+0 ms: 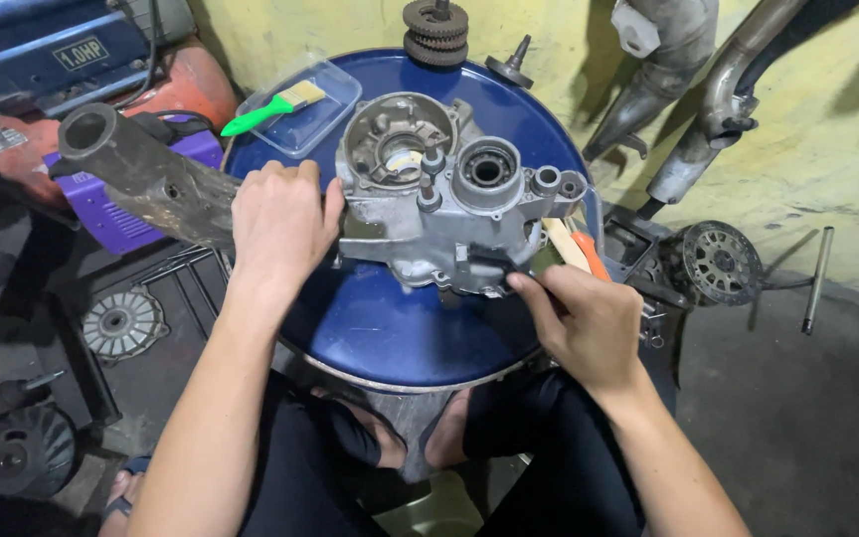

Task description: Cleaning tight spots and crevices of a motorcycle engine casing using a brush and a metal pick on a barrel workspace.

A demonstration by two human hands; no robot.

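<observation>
**Engine crankcase half on blue drum lid**

Engine crankcase half (449, 199): grey cast metal, dull and grimy, lying flat on the blue drum lid (380, 328) toward its far side. Item faces up, showing a large round cavity on the left, a round bearing bore in the middle and two smaller bosses on the right edge.

Hidden or unclear, as I see it from the head view:
- Near lower edge of the casing is covered by my right hand (589, 323); I cannot make out the small dark piece pinched between its fingertips at that edge.
- Left edge of the casing sits under my left hand (280, 224), so that flange is not visible.
- A pale stick and an orange handle (592, 257) poke out behind the casing; their far ends are hidden.
- Rusty pipe (141, 174) on the left passes under my left wrist; its end is cut off from view.

Hands: left hand lies pressed with curled fingers against the casing's left side, bracing it. Right hand is closed in a pinch on the dark piece at the casing's near rim.

Nearby: clear plastic tray (325, 119) with a green-handled brush (270, 109) at the lid's far left; stacked gears (435, 32) at the far rim.
</observation>
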